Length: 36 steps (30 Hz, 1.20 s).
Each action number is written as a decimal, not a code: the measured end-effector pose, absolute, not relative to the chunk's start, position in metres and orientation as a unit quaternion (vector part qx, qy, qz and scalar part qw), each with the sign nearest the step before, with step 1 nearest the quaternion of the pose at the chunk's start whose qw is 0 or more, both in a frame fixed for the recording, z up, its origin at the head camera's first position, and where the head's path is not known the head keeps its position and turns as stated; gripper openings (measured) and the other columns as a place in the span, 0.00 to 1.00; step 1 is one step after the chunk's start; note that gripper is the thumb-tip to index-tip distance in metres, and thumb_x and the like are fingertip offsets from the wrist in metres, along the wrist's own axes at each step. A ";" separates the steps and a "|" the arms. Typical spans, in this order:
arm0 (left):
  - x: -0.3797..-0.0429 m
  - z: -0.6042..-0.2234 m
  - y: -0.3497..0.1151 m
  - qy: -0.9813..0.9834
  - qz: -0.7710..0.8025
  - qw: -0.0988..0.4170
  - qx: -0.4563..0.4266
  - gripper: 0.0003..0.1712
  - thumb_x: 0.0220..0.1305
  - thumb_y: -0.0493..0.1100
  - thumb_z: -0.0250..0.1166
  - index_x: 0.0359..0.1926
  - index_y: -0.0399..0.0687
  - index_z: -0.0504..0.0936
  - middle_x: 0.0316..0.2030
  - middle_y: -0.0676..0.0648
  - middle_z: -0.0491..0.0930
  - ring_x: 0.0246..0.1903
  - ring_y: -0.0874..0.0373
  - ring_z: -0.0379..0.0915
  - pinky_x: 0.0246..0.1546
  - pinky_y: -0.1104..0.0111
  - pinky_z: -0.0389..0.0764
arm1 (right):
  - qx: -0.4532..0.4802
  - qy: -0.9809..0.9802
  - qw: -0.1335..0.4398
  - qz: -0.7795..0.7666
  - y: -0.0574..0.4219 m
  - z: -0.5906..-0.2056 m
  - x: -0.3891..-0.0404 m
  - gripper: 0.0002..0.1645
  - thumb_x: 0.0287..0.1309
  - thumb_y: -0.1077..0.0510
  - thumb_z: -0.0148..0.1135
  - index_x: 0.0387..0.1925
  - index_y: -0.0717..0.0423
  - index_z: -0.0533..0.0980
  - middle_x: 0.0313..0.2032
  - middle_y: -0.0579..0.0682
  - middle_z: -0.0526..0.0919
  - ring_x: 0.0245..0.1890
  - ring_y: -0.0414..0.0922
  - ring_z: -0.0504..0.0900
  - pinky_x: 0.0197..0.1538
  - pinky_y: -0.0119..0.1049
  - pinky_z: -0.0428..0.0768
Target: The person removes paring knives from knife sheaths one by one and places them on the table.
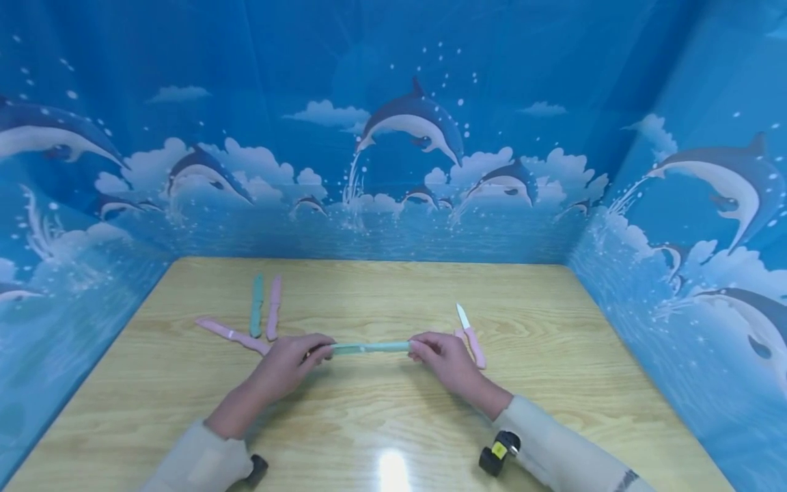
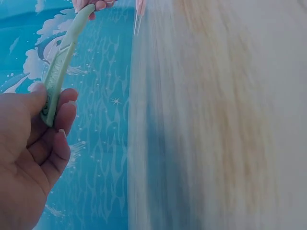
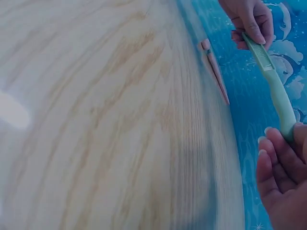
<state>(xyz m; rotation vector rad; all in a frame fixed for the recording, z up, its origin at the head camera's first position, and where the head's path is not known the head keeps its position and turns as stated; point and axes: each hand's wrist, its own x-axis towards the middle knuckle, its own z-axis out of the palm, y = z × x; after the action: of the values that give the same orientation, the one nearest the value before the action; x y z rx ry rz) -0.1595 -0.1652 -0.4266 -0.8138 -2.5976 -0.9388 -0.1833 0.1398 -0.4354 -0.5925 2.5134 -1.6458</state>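
Stretched level between both hands is a light green knife (image 1: 381, 347), its smooth handle toward the right and a patterned green cover (image 2: 58, 72) over the blade end. My left hand (image 1: 295, 359) pinches the covered end between thumb and fingers. The handle's end (image 3: 287, 125) is gripped by my right hand (image 1: 447, 359). Close beyond the right hand lies a pink-handled knife (image 1: 472, 342) with a bare pale blade, plus a pink piece partly hidden by the hand. Beside my left hand, a long pink knife (image 1: 224, 331) with a white band is partly covered by it.
Behind the left hand, a green knife-shaped piece (image 1: 256, 305) and a pink one (image 1: 274, 307) lie side by side on the wood-grain table (image 1: 369, 424). Blue dolphin-print sheeting (image 1: 393, 225) rises at the back and both sides.
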 end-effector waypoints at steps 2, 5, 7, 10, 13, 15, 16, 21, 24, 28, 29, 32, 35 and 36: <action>-0.160 -0.427 -0.165 -0.893 -0.331 0.119 -0.279 0.09 0.65 0.38 0.61 0.46 0.45 0.81 0.26 0.51 0.84 0.24 0.66 0.77 0.24 0.73 0.81 | -0.173 0.818 0.057 -0.546 0.138 -0.434 -0.183 0.12 0.64 0.55 0.58 0.41 0.59 0.80 0.33 0.56 0.87 0.35 0.50 0.84 0.42 0.42 0.85; -0.160 -0.428 -0.165 -0.891 -0.339 0.108 -0.284 0.11 0.66 0.36 0.60 0.49 0.46 0.80 0.26 0.51 0.85 0.24 0.65 0.78 0.24 0.73 0.81 | -0.155 0.815 0.080 -0.553 0.138 -0.435 -0.183 0.12 0.65 0.56 0.57 0.40 0.60 0.80 0.33 0.57 0.86 0.34 0.49 0.84 0.42 0.43 0.85; -0.160 -0.429 -0.165 -0.889 -0.341 0.101 -0.288 0.12 0.65 0.34 0.59 0.49 0.45 0.79 0.26 0.50 0.85 0.24 0.63 0.78 0.24 0.72 0.82 | -0.150 0.812 0.091 -0.557 0.138 -0.436 -0.183 0.12 0.65 0.56 0.57 0.40 0.61 0.79 0.32 0.57 0.86 0.33 0.47 0.83 0.41 0.44 0.85; -0.160 -0.430 -0.165 -0.891 -0.341 0.089 -0.287 0.12 0.66 0.34 0.59 0.49 0.45 0.80 0.27 0.50 0.85 0.24 0.63 0.78 0.25 0.71 0.82 | -0.143 0.801 0.106 -0.571 0.139 -0.438 -0.184 0.13 0.65 0.57 0.57 0.40 0.64 0.79 0.31 0.60 0.86 0.31 0.47 0.83 0.40 0.44 0.86; -0.160 -0.430 -0.165 -0.891 -0.346 0.076 -0.283 0.11 0.67 0.35 0.58 0.49 0.45 0.80 0.27 0.50 0.85 0.25 0.63 0.78 0.26 0.70 0.82 | -0.139 0.790 0.110 -0.587 0.139 -0.439 -0.183 0.13 0.65 0.59 0.57 0.40 0.68 0.78 0.31 0.63 0.85 0.30 0.47 0.83 0.39 0.47 0.86; -0.160 -0.430 -0.165 -0.891 -0.350 0.068 -0.280 0.10 0.67 0.38 0.58 0.48 0.46 0.80 0.26 0.51 0.84 0.24 0.64 0.76 0.25 0.71 0.81 | -0.134 0.785 0.112 -0.594 0.139 -0.438 -0.183 0.13 0.64 0.60 0.57 0.40 0.69 0.78 0.31 0.64 0.85 0.29 0.47 0.83 0.39 0.49 0.85; -0.160 -0.430 -0.165 -0.892 -0.349 0.066 -0.280 0.10 0.67 0.40 0.59 0.48 0.46 0.80 0.25 0.52 0.82 0.23 0.65 0.75 0.24 0.71 0.80 | -0.131 0.784 0.112 -0.596 0.139 -0.438 -0.183 0.13 0.64 0.60 0.57 0.40 0.69 0.78 0.31 0.64 0.85 0.29 0.47 0.83 0.39 0.49 0.85; -0.159 -0.429 -0.163 -0.898 -0.329 0.074 -0.284 0.16 0.57 0.46 0.68 0.46 0.48 0.81 0.26 0.54 0.81 0.20 0.68 0.67 0.21 0.73 0.76 | -0.115 0.782 0.113 -0.602 0.137 -0.439 -0.182 0.13 0.64 0.60 0.57 0.40 0.70 0.78 0.29 0.61 0.86 0.28 0.45 0.83 0.36 0.40 0.86; -0.158 -0.429 -0.161 -0.903 -0.302 0.098 -0.290 0.17 0.53 0.48 0.71 0.43 0.47 0.82 0.31 0.53 0.85 0.25 0.67 0.74 0.26 0.71 0.81 | -0.109 0.778 0.115 -0.608 0.137 -0.442 -0.181 0.13 0.64 0.61 0.57 0.40 0.71 0.78 0.28 0.60 0.86 0.26 0.43 0.82 0.33 0.33 0.85; -0.157 -0.428 -0.157 -0.911 -0.242 0.143 -0.301 0.17 0.50 0.49 0.73 0.39 0.46 0.83 0.32 0.50 0.86 0.31 0.61 0.80 0.34 0.66 0.84 | -0.104 0.772 0.119 -0.615 0.136 -0.444 -0.180 0.13 0.65 0.62 0.56 0.40 0.71 0.78 0.28 0.61 0.85 0.25 0.41 0.82 0.31 0.30 0.83; -0.156 -0.428 -0.156 -0.912 -0.227 0.152 -0.305 0.17 0.49 0.49 0.73 0.39 0.46 0.83 0.33 0.49 0.87 0.32 0.60 0.81 0.35 0.65 0.84 | -0.103 0.771 0.120 -0.617 0.136 -0.445 -0.180 0.13 0.65 0.62 0.56 0.40 0.72 0.78 0.28 0.61 0.85 0.26 0.41 0.82 0.31 0.29 0.83; -0.155 -0.427 -0.154 -0.913 -0.203 0.170 -0.309 0.18 0.49 0.48 0.73 0.40 0.45 0.83 0.34 0.47 0.87 0.34 0.57 0.82 0.37 0.62 0.85 | -0.101 0.770 0.124 -0.617 0.136 -0.446 -0.179 0.13 0.65 0.62 0.56 0.39 0.72 0.78 0.28 0.61 0.85 0.25 0.41 0.82 0.31 0.29 0.83; -0.154 -0.428 -0.154 -0.912 -0.202 0.184 -0.306 0.18 0.49 0.46 0.74 0.41 0.44 0.83 0.35 0.46 0.87 0.34 0.56 0.82 0.37 0.61 0.85 | -0.107 0.773 0.121 -0.614 0.136 -0.447 -0.179 0.13 0.64 0.61 0.57 0.38 0.71 0.78 0.28 0.61 0.85 0.26 0.41 0.82 0.31 0.28 0.83; -0.154 -0.428 -0.154 -0.911 -0.205 0.188 -0.304 0.18 0.48 0.45 0.74 0.41 0.44 0.84 0.35 0.45 0.87 0.34 0.56 0.83 0.37 0.61 0.85 | -0.111 0.776 0.118 -0.610 0.136 -0.448 -0.179 0.13 0.64 0.60 0.57 0.38 0.71 0.78 0.27 0.60 0.86 0.26 0.41 0.82 0.31 0.29 0.83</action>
<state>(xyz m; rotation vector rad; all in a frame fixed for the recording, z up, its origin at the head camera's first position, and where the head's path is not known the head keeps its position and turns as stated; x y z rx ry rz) -0.1542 -0.1536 -0.4279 -0.8560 -2.5629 -0.5770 -0.1789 0.1360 -0.4476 -0.3244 2.2688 -1.7854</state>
